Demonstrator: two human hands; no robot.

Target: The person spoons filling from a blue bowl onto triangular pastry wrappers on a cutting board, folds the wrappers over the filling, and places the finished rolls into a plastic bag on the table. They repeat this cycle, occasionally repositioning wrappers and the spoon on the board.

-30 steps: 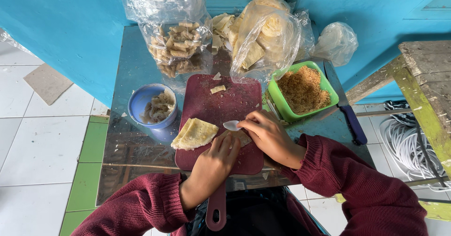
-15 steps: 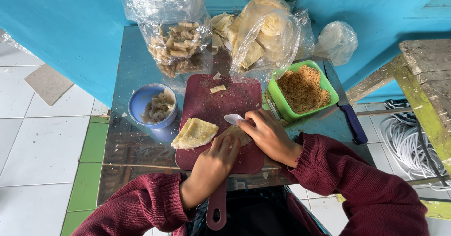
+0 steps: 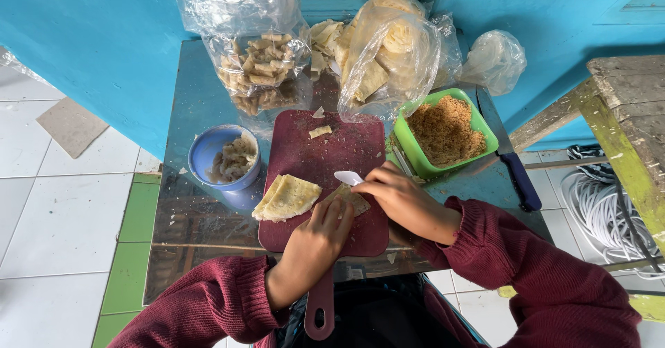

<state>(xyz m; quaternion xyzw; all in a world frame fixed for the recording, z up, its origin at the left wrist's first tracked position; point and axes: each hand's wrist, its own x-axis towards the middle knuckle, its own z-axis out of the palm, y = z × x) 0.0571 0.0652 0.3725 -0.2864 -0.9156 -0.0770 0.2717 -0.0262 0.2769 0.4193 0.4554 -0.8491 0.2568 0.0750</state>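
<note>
Maroon sleeves lead to two hands meeting over a dark red cutting board. The left hand lies with fingers pressed flat on a thin yellowish wrapper, pinning it steady, while the right hand pinches a small white spoon just above it. A stack of wrappers sits just left, within reach. Flanking the board on the metal counter: a blue bowl of filling, a green tub of crumbs, and bagged wrappers behind.
</note>
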